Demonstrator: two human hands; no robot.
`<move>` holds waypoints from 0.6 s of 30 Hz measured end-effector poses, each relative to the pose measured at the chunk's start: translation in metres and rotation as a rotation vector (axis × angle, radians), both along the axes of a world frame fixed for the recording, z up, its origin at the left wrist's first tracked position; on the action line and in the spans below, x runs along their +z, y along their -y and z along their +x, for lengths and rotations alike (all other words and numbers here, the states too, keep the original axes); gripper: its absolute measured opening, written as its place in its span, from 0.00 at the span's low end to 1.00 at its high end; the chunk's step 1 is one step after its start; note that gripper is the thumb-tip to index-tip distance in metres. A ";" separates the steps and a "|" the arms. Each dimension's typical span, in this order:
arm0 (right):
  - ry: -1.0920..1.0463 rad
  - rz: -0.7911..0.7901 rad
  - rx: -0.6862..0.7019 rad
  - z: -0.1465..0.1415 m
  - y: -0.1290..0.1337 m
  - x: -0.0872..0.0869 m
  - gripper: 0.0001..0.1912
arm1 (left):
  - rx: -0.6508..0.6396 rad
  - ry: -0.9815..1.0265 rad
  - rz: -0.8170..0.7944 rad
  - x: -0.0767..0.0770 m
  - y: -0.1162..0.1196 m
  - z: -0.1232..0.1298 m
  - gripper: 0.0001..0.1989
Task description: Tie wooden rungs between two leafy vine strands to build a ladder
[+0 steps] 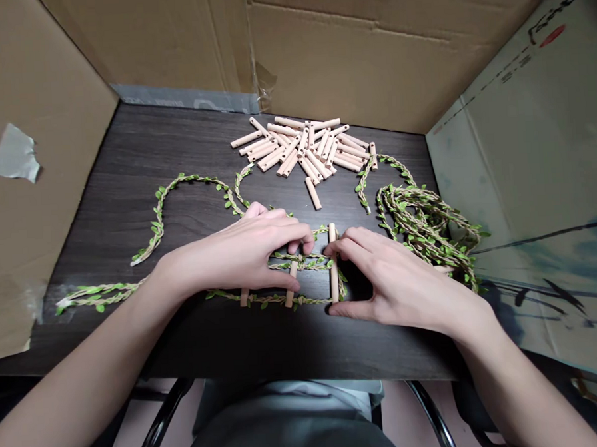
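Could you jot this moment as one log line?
Left hand: over green-leaved tan braided cords | Right hand: holding pale cylindrical wooden stick | Beyond: pile of drilled pale wooden sticks

Dowels (318, 163) smooth matt wd – braided cord (423, 217) rough & fibrous, tabletop (189, 142) wood-grain w/ slight sheen, cardbd walls (370, 66) matt

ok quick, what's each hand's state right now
Left hand: curled over a wooden rod; grip cannot be told.
Right hand: holding another rod.

Dark table (101, 194) (pegs (289, 148), leafy cord (425, 218))
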State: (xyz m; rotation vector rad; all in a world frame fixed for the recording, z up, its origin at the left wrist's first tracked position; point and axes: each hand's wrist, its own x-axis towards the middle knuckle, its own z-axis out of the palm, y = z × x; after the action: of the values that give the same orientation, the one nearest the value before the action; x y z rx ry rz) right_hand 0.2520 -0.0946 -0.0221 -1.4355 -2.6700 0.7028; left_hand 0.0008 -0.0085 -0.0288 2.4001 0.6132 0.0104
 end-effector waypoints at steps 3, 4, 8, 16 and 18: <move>0.001 0.002 0.000 0.000 0.000 0.000 0.28 | -0.032 0.008 0.006 0.002 -0.001 -0.003 0.16; -0.001 0.008 0.001 0.001 0.000 0.000 0.28 | -0.046 0.003 0.008 0.002 -0.002 -0.004 0.15; -0.007 0.017 0.002 0.001 0.001 -0.001 0.28 | -0.080 -0.021 0.019 -0.001 -0.004 -0.006 0.09; -0.003 0.009 -0.001 0.001 0.001 -0.001 0.28 | -0.067 -0.002 0.020 -0.005 -0.004 -0.003 0.08; 0.001 0.005 -0.002 0.001 0.000 -0.001 0.28 | -0.067 -0.003 0.022 -0.004 -0.004 -0.003 0.08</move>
State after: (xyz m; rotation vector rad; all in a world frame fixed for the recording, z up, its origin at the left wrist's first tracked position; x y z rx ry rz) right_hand 0.2527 -0.0947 -0.0231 -1.4369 -2.6686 0.6946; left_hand -0.0024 -0.0046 -0.0327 2.4413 0.5368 -0.0155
